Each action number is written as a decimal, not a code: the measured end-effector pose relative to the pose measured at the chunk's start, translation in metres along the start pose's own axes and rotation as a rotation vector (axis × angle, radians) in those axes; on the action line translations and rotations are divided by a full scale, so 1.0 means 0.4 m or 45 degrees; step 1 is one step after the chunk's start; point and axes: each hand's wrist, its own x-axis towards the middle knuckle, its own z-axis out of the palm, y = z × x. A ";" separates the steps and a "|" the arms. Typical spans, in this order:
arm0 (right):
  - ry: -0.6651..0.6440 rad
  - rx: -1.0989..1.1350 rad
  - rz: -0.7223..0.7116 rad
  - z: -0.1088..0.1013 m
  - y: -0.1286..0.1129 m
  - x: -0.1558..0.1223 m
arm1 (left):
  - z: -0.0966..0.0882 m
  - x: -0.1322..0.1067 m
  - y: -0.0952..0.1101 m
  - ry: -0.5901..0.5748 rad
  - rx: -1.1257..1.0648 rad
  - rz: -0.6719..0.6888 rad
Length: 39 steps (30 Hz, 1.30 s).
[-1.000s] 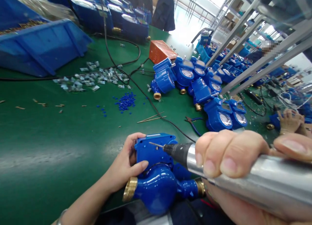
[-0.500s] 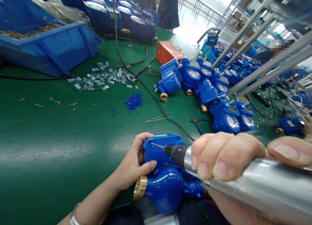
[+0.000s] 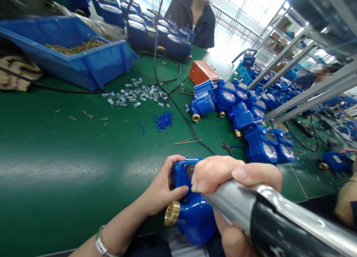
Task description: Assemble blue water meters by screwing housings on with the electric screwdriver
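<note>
A blue water meter [image 3: 192, 208] with a brass threaded end [image 3: 171, 213] rests at the near edge of the green table [image 3: 69, 153]. My left hand [image 3: 163, 188] is closed around the meter's blue top housing from the left. My right hand [image 3: 228, 175] grips a long silver electric screwdriver [image 3: 251, 208], which slants in from the lower right. Its tip is hidden behind my fingers, against the meter's top. A silver bracelet [image 3: 100, 244] circles my left wrist.
Several blue meters [image 3: 240, 116] lie grouped at the right, an orange box [image 3: 203, 72] behind them. A blue bin of brass parts [image 3: 72, 58] stands at back left. Small metal clips [image 3: 134, 95], blue caps [image 3: 164, 121], black cables and pliers [image 3: 230, 148] lie about. A person in dark clothing stands at the far side.
The view has tilted up and left. My right hand has slid forward along the screwdriver, so the bit, visible before, is now hidden behind my fingers at the meter's top.
</note>
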 end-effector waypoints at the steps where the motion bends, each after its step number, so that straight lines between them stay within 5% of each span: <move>1: -0.014 -0.008 -0.002 -0.001 -0.002 0.005 | 0.000 0.000 0.000 0.012 0.034 0.009; 19: 0.038 0.291 -0.254 0.050 0.047 -0.046 | 0.015 -0.015 0.020 0.087 0.193 0.061; 39: 0.008 0.342 -0.194 0.035 0.053 -0.029 | 0.013 -0.015 0.002 0.059 0.201 0.057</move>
